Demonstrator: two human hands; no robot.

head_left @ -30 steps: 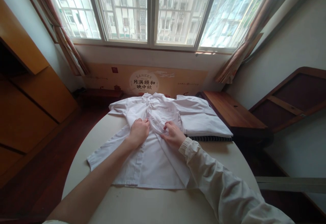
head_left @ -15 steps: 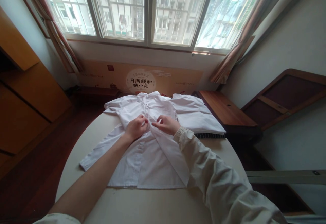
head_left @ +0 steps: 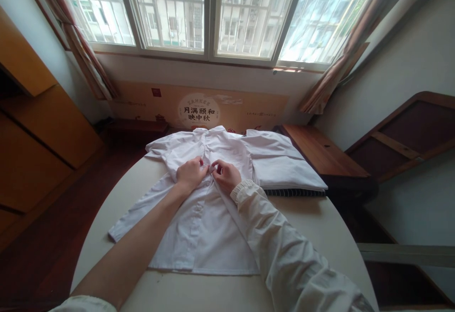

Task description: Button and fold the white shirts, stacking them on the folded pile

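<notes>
A white button-up shirt (head_left: 220, 236) lies front up on a round pale table (head_left: 192, 293), its collar at the far edge and its hem towards me. My left hand (head_left: 192, 173) pinches the shirt's front placket around mid-chest. Close beside it, my right hand (head_left: 225, 174) pinches the other side of the placket, thumb and forefinger together. The two sets of fingertips nearly meet. Any button between them is too small to make out. Further down the placket, small buttons show.
Right of the shirt, folded white garments (head_left: 284, 160) rest on a dark striped item (head_left: 295, 192). A wooden side table (head_left: 320, 151) stands behind at the right. A yellow-brown cabinet (head_left: 46, 132) is at the left, and a barred window (head_left: 209, 13) spans the back.
My right hand has moved in towards my left, and its fingers have closed on the placket. The view has shifted slightly.
</notes>
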